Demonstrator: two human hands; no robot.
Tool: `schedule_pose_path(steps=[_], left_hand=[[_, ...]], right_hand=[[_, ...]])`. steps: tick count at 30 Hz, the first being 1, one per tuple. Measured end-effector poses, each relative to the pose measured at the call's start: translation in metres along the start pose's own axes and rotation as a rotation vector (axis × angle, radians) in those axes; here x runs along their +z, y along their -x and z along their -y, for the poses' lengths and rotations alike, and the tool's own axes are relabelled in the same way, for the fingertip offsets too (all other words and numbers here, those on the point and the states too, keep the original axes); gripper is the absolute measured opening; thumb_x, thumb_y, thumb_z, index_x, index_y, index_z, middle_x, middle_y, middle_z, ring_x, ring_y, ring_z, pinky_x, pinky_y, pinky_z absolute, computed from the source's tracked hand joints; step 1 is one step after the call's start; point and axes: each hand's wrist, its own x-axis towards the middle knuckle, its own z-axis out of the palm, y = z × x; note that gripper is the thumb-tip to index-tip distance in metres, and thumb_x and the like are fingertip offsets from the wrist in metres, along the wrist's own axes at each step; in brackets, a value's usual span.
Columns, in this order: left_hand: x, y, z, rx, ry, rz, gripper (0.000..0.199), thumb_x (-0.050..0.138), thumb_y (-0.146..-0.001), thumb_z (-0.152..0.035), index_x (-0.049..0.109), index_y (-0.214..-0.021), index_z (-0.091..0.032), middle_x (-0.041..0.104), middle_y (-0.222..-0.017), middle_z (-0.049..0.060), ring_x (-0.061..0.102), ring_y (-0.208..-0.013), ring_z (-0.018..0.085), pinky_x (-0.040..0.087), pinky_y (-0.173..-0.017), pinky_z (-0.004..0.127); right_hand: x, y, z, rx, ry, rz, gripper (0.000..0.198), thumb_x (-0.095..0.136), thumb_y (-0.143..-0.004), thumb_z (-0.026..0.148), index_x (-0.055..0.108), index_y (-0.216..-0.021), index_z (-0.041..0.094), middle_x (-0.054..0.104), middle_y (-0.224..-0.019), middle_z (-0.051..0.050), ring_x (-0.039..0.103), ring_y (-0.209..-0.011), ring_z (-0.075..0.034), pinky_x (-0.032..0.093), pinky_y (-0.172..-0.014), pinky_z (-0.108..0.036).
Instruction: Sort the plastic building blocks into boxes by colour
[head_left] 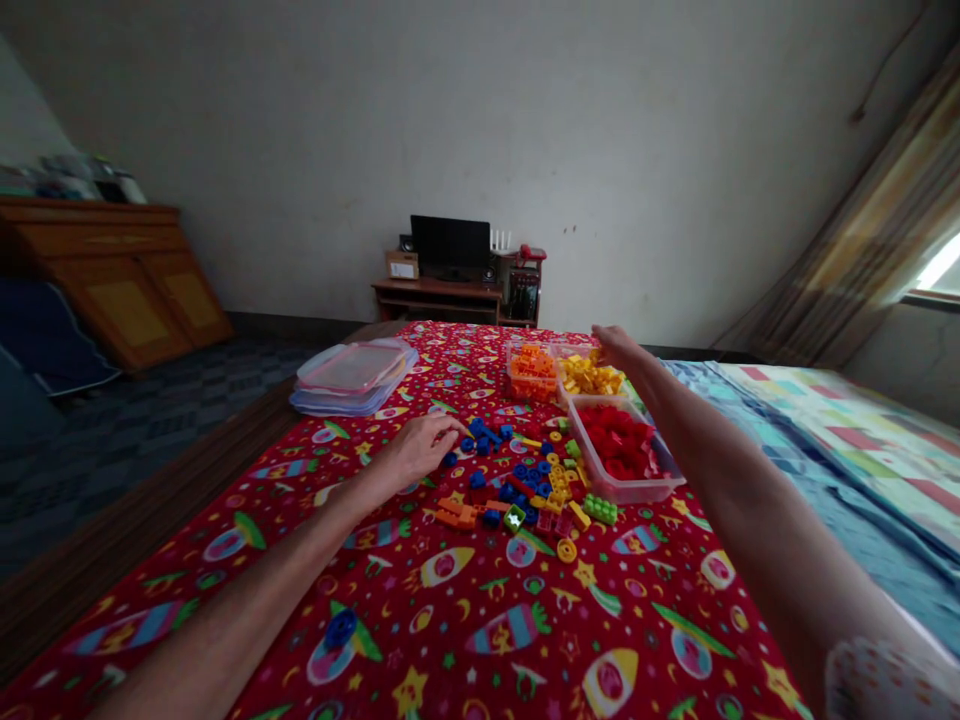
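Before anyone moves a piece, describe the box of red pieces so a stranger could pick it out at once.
Start at the red patterned cloth and look toward its right edge. The clear plastic box nearest the viewer is the one. Its red pieces set it apart from its neighbours' orange pieces and yellow pieces.

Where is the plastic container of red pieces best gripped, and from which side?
Probably pinched at the near wall's rim, from the person's side: the plastic container stands upright and open-topped, that wall faces the person, and yellow pieces crowd its far end.
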Motion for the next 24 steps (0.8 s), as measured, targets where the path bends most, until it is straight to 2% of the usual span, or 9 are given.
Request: schedule_pose_path(steps=[4, 6, 8, 11, 14, 16, 18, 21, 24], left_hand=[[0.004, 0.001, 0.001, -0.012, -0.009, -0.029, 0.032, 0.04, -0.088, -0.029, 0.066, -0.1, -0.018, 0.069, -0.102, 0.009, 0.063, -0.094, 0.021, 0.05, -0.085, 0.033], [0.004, 0.0, 0.004, -0.013, -0.019, -0.006, 0.032, 0.041, -0.087, -0.03, 0.066, -0.102, -0.018, 0.069, -0.104, 0.009, 0.063, -0.096, 0.022, 0.05, -0.086, 0.033], [0.001, -0.002, 0.007, 0.0, -0.018, 0.046, 0.033, 0.042, -0.086, -0.03, 0.066, -0.105, -0.017, 0.069, -0.106, 0.009, 0.063, -0.098, 0.022, 0.049, -0.088, 0.033], [-0.007, -0.004, 0.009, 0.02, -0.018, 0.128, 0.036, 0.041, -0.087, -0.033, 0.065, -0.108, -0.017, 0.069, -0.109, 0.009, 0.062, -0.101, 0.022, 0.047, -0.092, 0.034], [-0.014, -0.004, 0.002, 0.038, -0.017, 0.171, 0.037, 0.04, -0.088, -0.035, 0.066, -0.106, -0.017, 0.069, -0.109, 0.009, 0.062, -0.1, 0.022, 0.047, -0.092, 0.034], [-0.017, -0.002, -0.006, 0.073, -0.013, 0.192, 0.036, 0.039, -0.088, -0.034, 0.066, -0.107, -0.018, 0.069, -0.11, 0.009, 0.062, -0.101, 0.021, 0.046, -0.092, 0.033], [-0.019, 0.003, -0.014, 0.113, -0.021, 0.217, 0.036, 0.038, -0.089, -0.033, 0.066, -0.107, -0.018, 0.068, -0.11, 0.009, 0.061, -0.102, 0.02, 0.045, -0.093, 0.031], [-0.025, 0.022, -0.022, 0.14, -0.05, 0.272, 0.035, 0.039, -0.089, -0.033, 0.067, -0.105, -0.019, 0.068, -0.108, 0.009, 0.062, -0.101, 0.02, 0.045, -0.093, 0.029], [-0.036, 0.056, -0.024, 0.093, -0.06, 0.331, 0.034, 0.041, -0.09, -0.036, 0.068, -0.107, -0.023, 0.067, -0.107, 0.007, 0.063, -0.099, 0.02, 0.046, -0.09, 0.029]], right_hand=[[0.001, 0.006, 0.006, 0.046, 0.03, -0.025, 0.009, 0.053, -0.085, 0.018, 0.056, -0.078, 0.013, 0.049, -0.051, 0.003, 0.051, -0.05, -0.01, 0.047, -0.052, -0.024], [0.006, 0.021, 0.01, 0.023, -0.022, 0.08, 0.006, 0.054, -0.085, 0.017, 0.058, -0.082, 0.012, 0.058, -0.06, -0.001, 0.058, -0.056, -0.011, 0.051, -0.059, -0.026], [0.013, 0.044, 0.012, -0.017, -0.099, 0.243, 0.007, 0.056, -0.084, 0.018, 0.06, -0.085, 0.012, 0.065, -0.067, -0.005, 0.063, -0.061, -0.012, 0.052, -0.064, -0.028], [0.025, 0.083, 0.007, -0.095, -0.101, 0.422, 0.012, 0.057, -0.082, 0.023, 0.064, -0.083, 0.013, 0.067, -0.069, -0.006, 0.064, -0.061, -0.013, 0.051, -0.063, -0.028], [0.035, 0.116, -0.008, -0.278, 0.148, 0.515, 0.014, 0.054, -0.079, 0.019, 0.066, -0.074, 0.014, 0.063, -0.061, -0.002, 0.057, -0.054, -0.011, 0.044, -0.057, -0.025], [0.041, 0.132, -0.02, -0.466, 0.397, 0.534, 0.018, 0.053, -0.077, 0.014, 0.065, -0.064, 0.014, 0.058, -0.056, 0.001, 0.049, -0.051, -0.009, 0.039, -0.056, -0.024], [0.049, 0.143, -0.028, -0.593, 0.643, 0.525, 0.023, 0.051, -0.078, 0.01, 0.063, -0.06, 0.015, 0.055, -0.056, 0.0, 0.045, -0.053, -0.009, 0.035, -0.059, -0.024], [0.062, 0.156, -0.032, -0.598, 0.958, 0.497, 0.023, 0.048, -0.084, 0.011, 0.066, -0.07, 0.014, 0.062, -0.067, -0.007, 0.052, -0.062, -0.014, 0.036, -0.062, -0.027], [0.075, 0.162, -0.033, -0.564, 1.135, 0.514, 0.023, 0.044, -0.087, 0.01, 0.067, -0.088, 0.012, 0.066, -0.087, -0.016, 0.058, -0.074, -0.022, 0.039, -0.065, -0.031]])
